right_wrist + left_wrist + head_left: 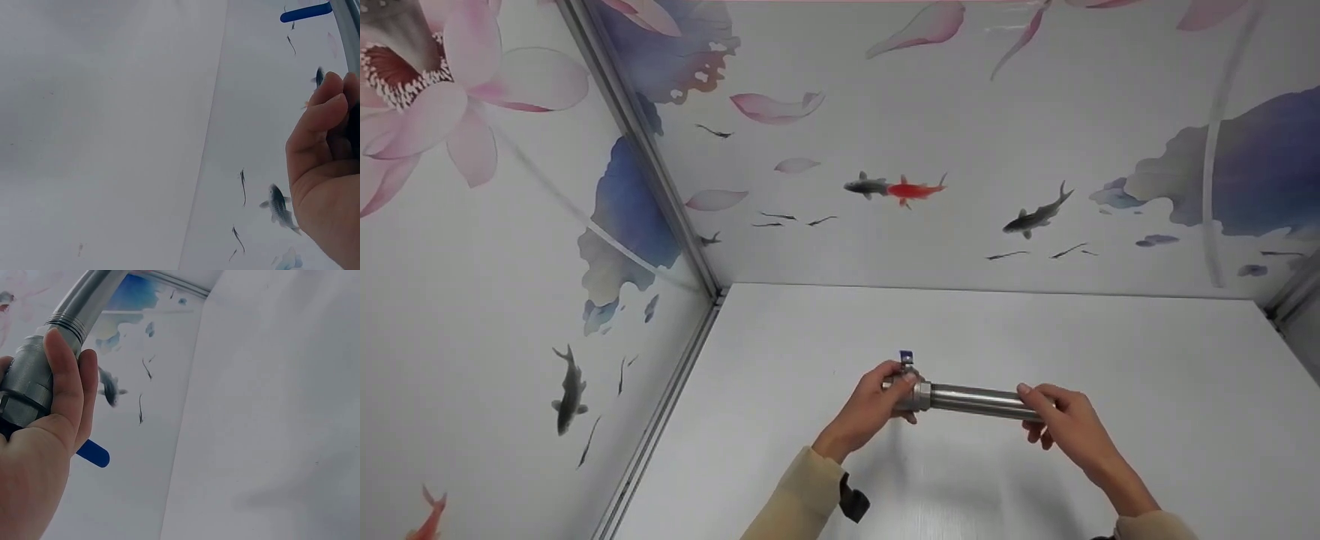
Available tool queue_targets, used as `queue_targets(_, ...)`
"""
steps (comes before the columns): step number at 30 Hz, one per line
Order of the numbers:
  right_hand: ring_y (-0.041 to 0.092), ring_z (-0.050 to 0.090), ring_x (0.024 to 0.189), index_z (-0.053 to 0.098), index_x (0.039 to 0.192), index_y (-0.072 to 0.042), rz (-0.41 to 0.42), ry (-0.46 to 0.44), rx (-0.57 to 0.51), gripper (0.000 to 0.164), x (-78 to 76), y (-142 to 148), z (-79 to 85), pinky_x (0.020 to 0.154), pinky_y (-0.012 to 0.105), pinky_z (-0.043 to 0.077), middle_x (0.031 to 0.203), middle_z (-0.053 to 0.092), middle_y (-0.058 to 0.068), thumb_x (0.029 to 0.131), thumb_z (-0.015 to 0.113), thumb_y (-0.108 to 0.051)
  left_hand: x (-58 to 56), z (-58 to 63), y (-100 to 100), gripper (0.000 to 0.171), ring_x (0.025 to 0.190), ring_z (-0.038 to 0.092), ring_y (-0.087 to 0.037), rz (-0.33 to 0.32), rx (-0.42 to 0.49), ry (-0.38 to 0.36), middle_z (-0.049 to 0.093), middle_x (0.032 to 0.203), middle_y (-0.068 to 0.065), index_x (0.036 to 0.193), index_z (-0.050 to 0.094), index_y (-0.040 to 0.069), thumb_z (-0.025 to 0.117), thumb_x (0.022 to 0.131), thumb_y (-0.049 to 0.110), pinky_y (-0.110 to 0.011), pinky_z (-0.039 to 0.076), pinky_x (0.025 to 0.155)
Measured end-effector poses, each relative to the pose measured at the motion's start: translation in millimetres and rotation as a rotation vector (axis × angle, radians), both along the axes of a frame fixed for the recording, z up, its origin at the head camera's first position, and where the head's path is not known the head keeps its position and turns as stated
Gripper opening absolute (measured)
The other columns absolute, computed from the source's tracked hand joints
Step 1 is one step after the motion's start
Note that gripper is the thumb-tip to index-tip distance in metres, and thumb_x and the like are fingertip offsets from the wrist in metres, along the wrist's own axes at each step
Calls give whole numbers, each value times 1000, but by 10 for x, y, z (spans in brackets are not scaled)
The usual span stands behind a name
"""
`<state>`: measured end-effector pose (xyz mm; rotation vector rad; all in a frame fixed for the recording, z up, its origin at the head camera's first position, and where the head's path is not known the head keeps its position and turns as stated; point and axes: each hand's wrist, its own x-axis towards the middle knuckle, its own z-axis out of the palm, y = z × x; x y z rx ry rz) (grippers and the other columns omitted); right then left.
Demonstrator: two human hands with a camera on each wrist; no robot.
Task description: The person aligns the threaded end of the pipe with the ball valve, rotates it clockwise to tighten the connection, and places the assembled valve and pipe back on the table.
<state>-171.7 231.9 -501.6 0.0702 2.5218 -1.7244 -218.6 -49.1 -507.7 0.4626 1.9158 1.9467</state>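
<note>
A metal ball valve (922,396) is gripped by my left hand (864,411), with the thumb across its body. Its blue lever handle (906,356) points up and away, and shows beyond the fingers in the left wrist view. From the valve a shiny steel pipe (979,401) runs to the right, roughly level. Exposed threads (66,325) show on the pipe where it meets the valve. My right hand (1072,427) holds the pipe's other end, thumb on top and fingers curled beneath. That end is mostly hidden by the hand.
Below the hands lies a white tabletop (810,337). White panels printed with lotus flowers and fish stand at the back (825,247) and left (480,300), joined by a grey metal corner post (637,142). A black strap (853,501) hangs at the left sleeve.
</note>
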Motion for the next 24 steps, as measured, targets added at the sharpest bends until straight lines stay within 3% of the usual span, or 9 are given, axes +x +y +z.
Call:
queue_targets(4, 18, 60, 73, 53, 111, -14, 44, 118, -6, 35, 16, 10, -30, 54, 30, 52, 96, 57, 9, 85, 60, -37, -16, -1, -5, 31, 90, 59, -21, 7, 14, -6, 50, 112, -8, 109, 52, 15, 51, 90, 39, -36, 54, 73)
queue_targets(7, 16, 59, 82, 48, 117, -18, 73, 209, -1, 45, 34, 29, -47, 60, 27, 53, 105, 55, 4, 78, 69, -28, -23, 16, -8, 31, 90, 58, -21, 18, 20, -10, 50, 111, -9, 109, 52, 14, 51, 90, 39, -36, 54, 73)
queue_targets(14, 11, 58, 89, 49, 115, -11, 124, 371, -29, 45, 85, 56, 24, 70, 23, 54, 107, 56, 5, 76, 71, -14, -28, 48, -3, 34, 91, 56, -21, 32, 22, -21, 49, 113, -9, 112, 51, 10, 50, 91, 36, -35, 54, 72)
queue_targets(19, 12, 59, 84, 49, 115, -8, 138, 406, -7, 43, 99, 58, 40, 62, 23, 53, 104, 57, 8, 77, 70, -12, -30, 34, 4, 34, 90, 56, -20, 33, 27, -20, 49, 112, -9, 112, 51, 8, 50, 91, 35, -35, 54, 71)
queue_targets(24, 16, 60, 76, 53, 114, -11, 83, 352, -12, 44, 55, 98, -56, 56, 26, 52, 100, 59, 4, 75, 72, -15, -36, 35, 4, 38, 90, 57, -20, 28, 24, -22, 49, 112, -9, 115, 49, 6, 49, 91, 36, -34, 54, 72)
